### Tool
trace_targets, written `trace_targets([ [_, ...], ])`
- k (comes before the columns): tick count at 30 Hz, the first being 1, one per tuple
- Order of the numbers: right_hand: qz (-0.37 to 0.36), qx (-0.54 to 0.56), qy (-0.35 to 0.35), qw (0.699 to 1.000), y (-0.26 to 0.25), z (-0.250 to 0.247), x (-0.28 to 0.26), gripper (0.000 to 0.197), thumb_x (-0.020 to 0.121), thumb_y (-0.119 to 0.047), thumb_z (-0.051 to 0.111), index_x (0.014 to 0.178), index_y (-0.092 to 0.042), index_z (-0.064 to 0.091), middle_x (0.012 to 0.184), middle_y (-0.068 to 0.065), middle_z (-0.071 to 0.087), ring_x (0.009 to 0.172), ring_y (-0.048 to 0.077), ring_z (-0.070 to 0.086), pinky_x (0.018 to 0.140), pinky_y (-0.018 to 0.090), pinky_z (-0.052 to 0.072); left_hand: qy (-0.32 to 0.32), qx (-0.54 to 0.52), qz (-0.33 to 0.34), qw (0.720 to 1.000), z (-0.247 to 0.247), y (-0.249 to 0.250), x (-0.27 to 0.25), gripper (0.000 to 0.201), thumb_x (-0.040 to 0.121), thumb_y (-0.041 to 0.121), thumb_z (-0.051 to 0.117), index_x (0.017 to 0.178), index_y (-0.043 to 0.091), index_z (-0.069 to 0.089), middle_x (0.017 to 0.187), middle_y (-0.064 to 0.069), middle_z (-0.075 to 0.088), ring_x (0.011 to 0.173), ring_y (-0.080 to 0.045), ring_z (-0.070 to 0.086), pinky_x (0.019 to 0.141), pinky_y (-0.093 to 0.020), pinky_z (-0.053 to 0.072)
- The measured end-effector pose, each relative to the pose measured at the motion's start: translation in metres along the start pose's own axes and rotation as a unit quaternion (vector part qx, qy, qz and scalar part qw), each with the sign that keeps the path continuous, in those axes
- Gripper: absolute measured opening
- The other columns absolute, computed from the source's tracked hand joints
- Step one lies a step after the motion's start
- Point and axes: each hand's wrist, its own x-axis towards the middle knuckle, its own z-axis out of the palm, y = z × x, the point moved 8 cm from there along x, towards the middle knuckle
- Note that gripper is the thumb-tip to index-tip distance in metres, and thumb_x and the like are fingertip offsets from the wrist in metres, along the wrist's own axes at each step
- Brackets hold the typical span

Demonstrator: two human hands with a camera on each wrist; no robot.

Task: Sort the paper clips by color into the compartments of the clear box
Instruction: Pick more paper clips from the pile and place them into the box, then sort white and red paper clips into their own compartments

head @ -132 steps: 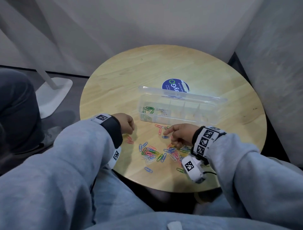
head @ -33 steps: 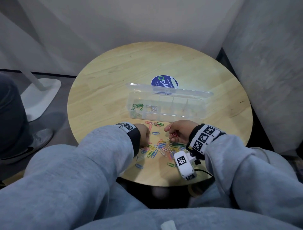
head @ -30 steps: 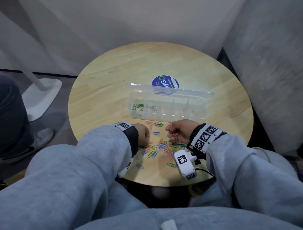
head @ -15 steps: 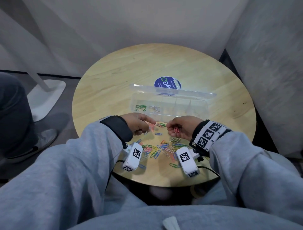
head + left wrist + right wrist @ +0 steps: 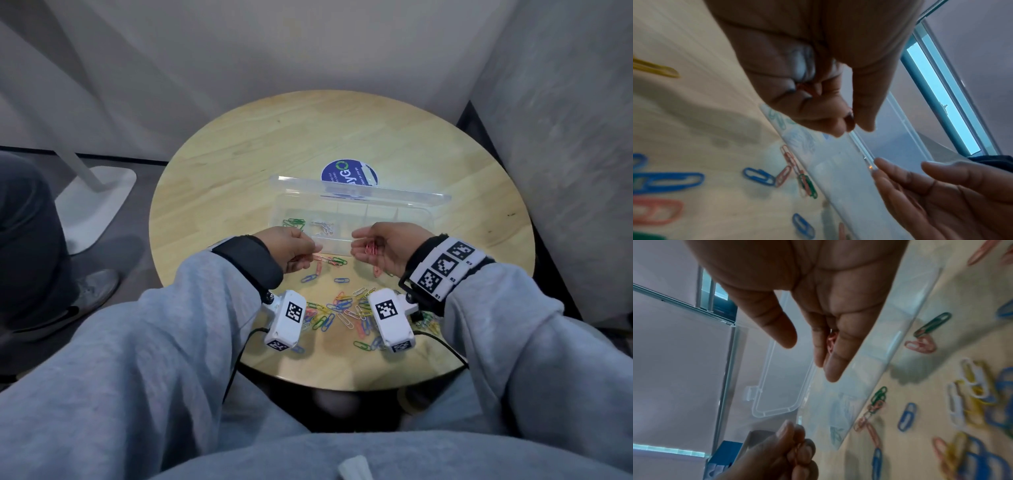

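Observation:
The clear box (image 5: 406, 222) lies open mid-table, lid up behind it. Green clips (image 5: 294, 222) fill its leftmost compartment and white clips (image 5: 323, 226) the one beside it. My right hand (image 5: 370, 244) hovers palm up at the box's front wall, fingers nearly straight, with red clips (image 5: 371, 247) lying on them, also seen as red clips (image 5: 830, 341). My left hand (image 5: 301, 250) faces it a short gap away, fingers curled and pinching a red clip (image 5: 807, 88). Loose mixed clips (image 5: 342, 308) lie between my wrists.
A few red, green and blue clips (image 5: 329, 262) lie against the box's front wall. A blue round sticker (image 5: 349, 173) sits behind the lid. The round table (image 5: 239, 171) is hemmed by walls at the back and right. A white stand base (image 5: 92, 202) is on the floor at left.
Both hands have lifted off the loose pile and moved toward the box front. The right hand has turned palm up with red clips on it; the left has drawn close to it.

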Motion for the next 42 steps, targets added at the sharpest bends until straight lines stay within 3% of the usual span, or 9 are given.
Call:
trace_targets([
  [7,-0.073,-0.067,0.082,0.992,-0.033,0.000,0.023,0.047,0.089,0.009,0.038,0.134,-0.002,0.044,0.080,0.003,0.051,0.073,0.014,0.051,0.072,0.024,0.043,0.002,-0.097,-0.010,0.995,0.012,0.031,-0.005,0.020,0.095,0.003,0.040,0.080,0.010,0.051,0.075,-0.006,0.051,0.065,-0.013,0.051,0.057,-0.016,0.047],
  [9,-0.074,-0.086,0.079,0.990,-0.029,-0.002,0.025,0.047,0.090,0.007,0.038,0.136,-0.003,0.043,0.096,0.012,0.058,0.099,0.025,0.060,0.075,0.025,0.041,0.003,-0.106,-0.008,0.994,0.016,0.039,-0.005,0.024,0.095,0.000,0.034,0.080,0.011,0.049,0.075,-0.005,0.049,0.065,-0.012,0.049,0.060,-0.018,0.043],
  [12,-0.092,-0.054,0.061,0.992,-0.024,-0.004,0.019,0.041,0.093,0.009,0.034,0.132,0.002,0.044,0.129,0.027,0.051,0.134,0.035,0.041,0.066,0.019,0.039,0.016,-0.136,0.001,0.991,0.018,0.050,-0.003,0.028,0.093,-0.005,0.027,0.084,0.009,0.049,0.076,-0.007,0.049,0.067,-0.014,0.048,0.064,-0.019,0.043],
  [18,-0.107,-0.100,0.060,0.987,-0.014,-0.030,0.007,0.033,0.088,0.015,0.030,0.081,-0.006,0.055,0.075,0.009,0.054,0.065,0.017,0.055,0.051,0.017,0.051,0.004,-0.148,0.047,0.988,0.038,0.066,0.007,0.047,0.092,-0.011,0.031,0.137,0.000,0.039,0.085,-0.004,0.049,0.099,-0.020,0.048,0.101,-0.030,0.040],
  [22,-0.086,-0.167,0.033,0.982,0.002,-0.036,0.006,0.030,0.088,0.012,0.037,0.074,-0.008,0.055,0.068,0.010,0.053,0.056,0.021,0.052,0.050,0.025,0.049,-0.016,-0.151,0.051,0.987,0.046,0.061,0.006,0.043,0.094,-0.001,0.043,0.137,0.004,0.041,0.135,-0.016,0.049,0.132,-0.023,0.043,0.107,-0.029,0.034],
  [27,-0.087,-0.256,0.022,0.963,0.008,-0.026,0.006,0.029,0.087,0.007,0.042,0.072,-0.013,0.057,0.067,0.007,0.054,0.056,0.017,0.053,0.054,0.024,0.049,0.029,-0.070,0.100,0.992,0.012,0.065,0.002,0.026,0.095,0.006,0.046,0.120,0.011,0.053,0.082,0.000,0.054,0.076,-0.012,0.057,0.069,-0.019,0.047],
  [32,-0.073,-0.420,-0.006,0.904,0.019,-0.003,0.007,0.017,0.087,-0.003,0.053,0.080,-0.017,0.059,0.070,0.002,0.058,0.063,0.015,0.058,0.054,0.024,0.051,0.102,0.220,0.118,0.963,-0.030,0.054,-0.010,0.013,0.091,0.017,0.053,0.078,0.020,0.056,0.069,0.002,0.052,0.055,-0.012,0.049,0.050,-0.021,0.037],
  [37,-0.032,-0.592,-0.012,0.805,0.033,0.018,0.014,0.020,0.083,-0.014,0.057,0.099,-0.025,0.060,0.094,-0.001,0.061,0.085,0.020,0.062,0.078,0.031,0.054,0.082,0.415,0.033,0.905,-0.037,0.013,-0.004,0.009,0.082,0.022,0.064,0.077,0.020,0.057,0.069,0.006,0.053,0.060,-0.011,0.047,0.055,-0.019,0.036],
  [42,-0.061,-0.701,-0.018,0.711,0.035,0.030,0.017,0.026,0.082,-0.015,0.054,0.108,-0.022,0.056,0.098,-0.001,0.055,0.080,0.021,0.053,0.065,0.024,0.042,0.046,0.524,-0.058,0.849,-0.034,-0.021,0.004,0.015,0.077,0.021,0.067,0.091,0.017,0.064,0.093,-0.002,0.064,0.084,-0.021,0.057,0.071,-0.023,0.043],
])
